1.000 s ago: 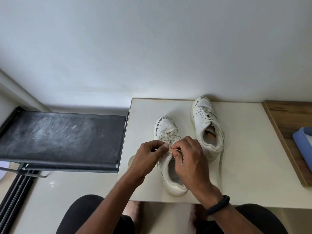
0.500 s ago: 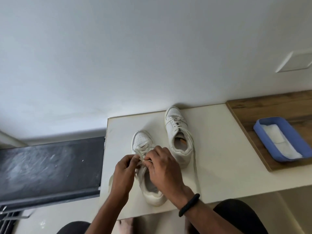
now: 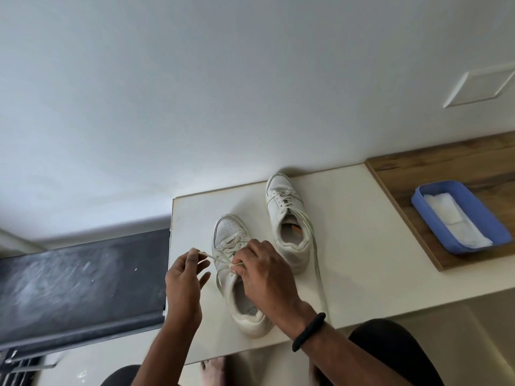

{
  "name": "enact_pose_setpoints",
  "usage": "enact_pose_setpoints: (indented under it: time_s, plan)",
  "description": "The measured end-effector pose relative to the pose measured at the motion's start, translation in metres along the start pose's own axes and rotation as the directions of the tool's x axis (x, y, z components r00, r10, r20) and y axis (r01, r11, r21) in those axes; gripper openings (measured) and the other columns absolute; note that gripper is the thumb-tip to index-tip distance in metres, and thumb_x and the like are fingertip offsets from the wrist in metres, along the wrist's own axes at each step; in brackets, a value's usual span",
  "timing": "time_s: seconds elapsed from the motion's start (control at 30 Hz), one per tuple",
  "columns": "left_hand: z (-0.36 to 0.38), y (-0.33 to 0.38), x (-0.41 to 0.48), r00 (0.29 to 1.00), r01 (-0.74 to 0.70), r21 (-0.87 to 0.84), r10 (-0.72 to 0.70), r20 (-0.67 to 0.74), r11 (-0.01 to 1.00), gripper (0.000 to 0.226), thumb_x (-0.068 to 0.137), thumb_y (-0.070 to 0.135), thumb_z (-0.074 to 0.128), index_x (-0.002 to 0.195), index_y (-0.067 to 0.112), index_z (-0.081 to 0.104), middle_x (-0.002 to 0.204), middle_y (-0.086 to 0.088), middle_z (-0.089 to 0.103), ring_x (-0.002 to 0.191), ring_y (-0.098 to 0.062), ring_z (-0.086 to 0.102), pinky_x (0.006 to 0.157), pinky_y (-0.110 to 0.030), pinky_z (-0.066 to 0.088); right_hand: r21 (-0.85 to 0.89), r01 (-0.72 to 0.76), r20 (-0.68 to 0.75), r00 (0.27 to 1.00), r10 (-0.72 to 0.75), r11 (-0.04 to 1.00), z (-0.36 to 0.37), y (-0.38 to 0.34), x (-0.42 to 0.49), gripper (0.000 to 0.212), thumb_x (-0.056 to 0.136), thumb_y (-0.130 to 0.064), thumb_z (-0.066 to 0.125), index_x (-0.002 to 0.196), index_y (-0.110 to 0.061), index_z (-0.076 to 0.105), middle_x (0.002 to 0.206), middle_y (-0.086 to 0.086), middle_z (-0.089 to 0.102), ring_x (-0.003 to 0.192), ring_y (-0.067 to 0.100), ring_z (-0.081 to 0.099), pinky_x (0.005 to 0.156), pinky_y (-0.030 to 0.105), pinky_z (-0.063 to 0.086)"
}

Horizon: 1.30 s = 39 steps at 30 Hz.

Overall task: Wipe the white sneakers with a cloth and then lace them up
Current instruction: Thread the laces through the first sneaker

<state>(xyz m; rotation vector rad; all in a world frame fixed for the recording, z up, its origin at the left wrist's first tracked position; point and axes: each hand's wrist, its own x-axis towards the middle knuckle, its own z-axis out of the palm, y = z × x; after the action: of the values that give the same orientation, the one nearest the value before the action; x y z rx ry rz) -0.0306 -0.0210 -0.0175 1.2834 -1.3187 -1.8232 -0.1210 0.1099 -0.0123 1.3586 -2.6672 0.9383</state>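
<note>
Two white sneakers stand side by side on a cream table (image 3: 348,246), toes pointing at the wall. The near sneaker (image 3: 239,299) is under my hands. My left hand (image 3: 184,282) pinches a lace end (image 3: 213,257) pulled out to the left of the shoe. My right hand (image 3: 264,274) covers the tongue and pinches the other lace strand at the eyelets. The far sneaker (image 3: 287,218) is laced, with a long lace (image 3: 316,260) trailing down toward the table's front edge. A white cloth (image 3: 451,218) lies in a blue tray (image 3: 496,227).
The blue tray sits on a wooden board (image 3: 446,168) at the table's right. A black scuffed shelf (image 3: 78,282) adjoins the table's left edge. The wall rises right behind the shoes. My knees and a bare foot (image 3: 213,371) show below the table's front edge.
My hands, joined over the eyelets before, have parted: the left hand has drawn a lace end out to the left. The camera has swung right, showing the tray.
</note>
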Motion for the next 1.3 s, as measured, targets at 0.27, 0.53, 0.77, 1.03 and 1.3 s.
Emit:
enact_pose_setpoints:
  time_s: [0.27,0.53,0.77,1.03,1.3]
  plan:
    - [-0.006,0.000,0.011,0.998,0.014,-0.039,-0.016,-0.058,0.999,0.023,0.105,0.027,0.053,0.091,0.014,0.066,0.089,-0.001,0.066,0.087,-0.017,0.064,0.080,-0.037,0.054,0.002,-0.004,-0.010,1.000,0.004,1.000,0.002,0.000,0.001,0.007,0.089,-0.030,0.067,0.091,-0.026,0.061,0.094,-0.009,0.058,0.086,0.017,0.054,0.070,0.035,0.052]
    - [-0.012,-0.002,0.018,0.994,0.046,-0.083,-0.054,-0.096,0.995,0.024,0.105,0.027,0.054,0.090,0.013,0.066,0.091,0.000,0.067,0.088,-0.016,0.065,0.079,-0.035,0.054,0.004,0.005,-0.024,1.000,-0.005,1.000,0.000,0.000,0.001,0.008,0.089,-0.029,0.069,0.089,-0.026,0.061,0.093,-0.009,0.057,0.084,0.017,0.054,0.068,0.034,0.052]
    - [-0.011,-0.005,0.021,0.997,0.011,0.000,-0.011,-0.083,1.000,0.019,0.105,0.026,0.053,0.094,0.016,0.066,0.096,-0.001,0.069,0.096,-0.022,0.066,0.075,-0.033,0.053,0.017,0.005,-0.017,1.000,-0.005,1.000,-0.001,0.000,0.002,0.009,0.089,-0.028,0.070,0.090,-0.025,0.061,0.093,-0.010,0.057,0.084,0.016,0.054,0.069,0.032,0.052]
    - [-0.016,0.005,0.004,0.565,-0.825,0.458,0.532,0.631,0.332,0.029,0.097,0.025,0.065,0.126,0.026,0.068,0.130,0.018,0.063,0.124,0.001,0.051,0.105,-0.014,0.036,0.055,0.004,0.013,1.000,-0.005,0.999,-0.007,-0.002,0.001,0.009,0.089,-0.025,0.071,0.096,-0.023,0.065,0.098,-0.008,0.059,0.089,0.016,0.055,0.070,0.032,0.054]
    - [-0.025,-0.001,0.005,0.658,-0.752,0.514,0.417,0.627,0.413,0.010,0.092,0.022,0.074,0.101,0.027,0.075,0.093,0.019,0.068,0.085,-0.001,0.062,0.076,-0.023,0.052,0.187,-0.007,0.250,0.968,-0.041,0.982,-0.025,0.018,0.003,0.037,0.083,-0.026,0.076,0.119,-0.029,0.068,0.110,-0.015,0.055,0.107,0.009,0.052,0.091,0.028,0.050]
